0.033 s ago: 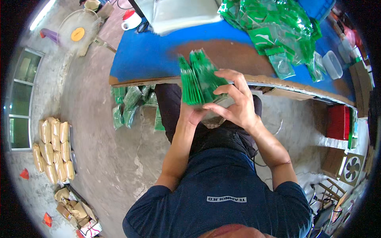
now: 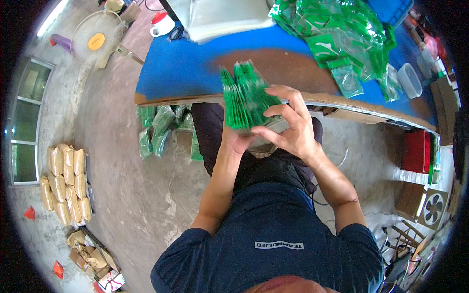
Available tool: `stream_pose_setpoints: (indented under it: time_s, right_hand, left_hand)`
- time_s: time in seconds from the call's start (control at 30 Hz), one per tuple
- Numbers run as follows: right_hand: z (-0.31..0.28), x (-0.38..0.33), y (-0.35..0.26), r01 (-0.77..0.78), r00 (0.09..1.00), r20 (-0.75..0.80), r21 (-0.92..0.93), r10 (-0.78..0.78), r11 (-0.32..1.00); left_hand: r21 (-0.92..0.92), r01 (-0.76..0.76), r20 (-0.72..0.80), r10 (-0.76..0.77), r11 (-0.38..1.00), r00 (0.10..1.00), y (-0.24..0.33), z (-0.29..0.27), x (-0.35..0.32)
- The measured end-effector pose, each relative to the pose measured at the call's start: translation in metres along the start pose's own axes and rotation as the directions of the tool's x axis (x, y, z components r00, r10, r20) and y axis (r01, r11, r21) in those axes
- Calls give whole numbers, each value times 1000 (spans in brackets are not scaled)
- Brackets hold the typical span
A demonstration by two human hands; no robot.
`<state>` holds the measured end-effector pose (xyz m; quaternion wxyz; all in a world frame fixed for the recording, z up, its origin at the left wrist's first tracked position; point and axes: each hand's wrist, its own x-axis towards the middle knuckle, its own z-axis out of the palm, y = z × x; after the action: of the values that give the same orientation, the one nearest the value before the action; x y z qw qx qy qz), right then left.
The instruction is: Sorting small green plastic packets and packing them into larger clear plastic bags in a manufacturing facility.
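A thick stack of green plastic packets (image 2: pixel 246 100) is fanned out above my lap, at the table's near edge. From below, my left hand (image 2: pixel 238 142) holds the stack; most of its fingers are hidden behind the packets. Curved around the right side of the same stack is my right hand (image 2: pixel 297 127), its fingertips on the packets' edge and its thumb near the lower corner. Beyond them, a large heap of green and clear plastic packets (image 2: pixel 342 36) covers the right part of the blue table (image 2: pixel 181 68).
Clear plastic sheets (image 2: pixel 224 19), a white mug with a red lid (image 2: pixel 162 24) and a clear tub (image 2: pixel 409 79) stand on the table. Green packets (image 2: pixel 162 119) lie underneath. Brown paper packs (image 2: pixel 68 178) are piled at left; a red crate (image 2: pixel 415 150) is at right.
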<state>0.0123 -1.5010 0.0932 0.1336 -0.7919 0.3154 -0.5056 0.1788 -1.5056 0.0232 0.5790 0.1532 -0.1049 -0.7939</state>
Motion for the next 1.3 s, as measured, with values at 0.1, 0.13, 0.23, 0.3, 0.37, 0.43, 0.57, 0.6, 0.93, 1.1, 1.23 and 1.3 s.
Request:
stream_pose_setpoints:
  time_s: [0.1,0.13,0.23,0.3,0.37,0.43,0.57,0.6,0.93,1.1,1.23,1.3]
  right_hand:
    - [1,-3,0,-38,999,9,24,38,999]
    - [1,-3,0,-39,999,10,23,38,999]
    - [4,3,-4,15,1000,7,21,-16,1000]
    - [0,9,-9,185,972,154,-34,-177,982]
    - [2,7,-7,185,971,162,-29,-178,982]
    - [2,4,-3,169,974,158,-15,-164,986]
    - [-2,1,3,141,983,125,-28,-136,990]
    - [-2,2,-2,138,983,123,-29,-134,990]
    - [8,4,-5,36,999,-19,3,-36,999]
    - [6,6,-9,21,1000,-20,43,-20,999]
    - [2,11,-10,235,965,128,-21,-231,972]
    - [0,12,-7,303,939,177,-19,-295,953]
  left_hand:
    - [-30,44,16,-43,999,999,0,-1,-3]
    - [-31,44,16,-44,999,999,0,0,-3]
    - [-66,32,-23,-34,997,999,-1,-1,-3]
    - [44,37,-2,-37,998,999,-1,-7,-4]
    - [28,29,-44,-28,999,999,-2,-6,-5]
    - [-38,35,31,-33,999,999,1,-11,-3]
    - [16,8,-50,-8,1000,999,-1,-11,-4]
    - [-16,3,2,-3,1000,1000,-1,-11,-5]
    - [142,-75,-62,84,987,995,-1,0,-4]
    - [50,-61,-78,65,997,995,-3,-4,-2]
    - [68,-54,10,53,996,999,-6,-4,-4]
    - [104,-83,13,82,991,997,-7,-6,-2]
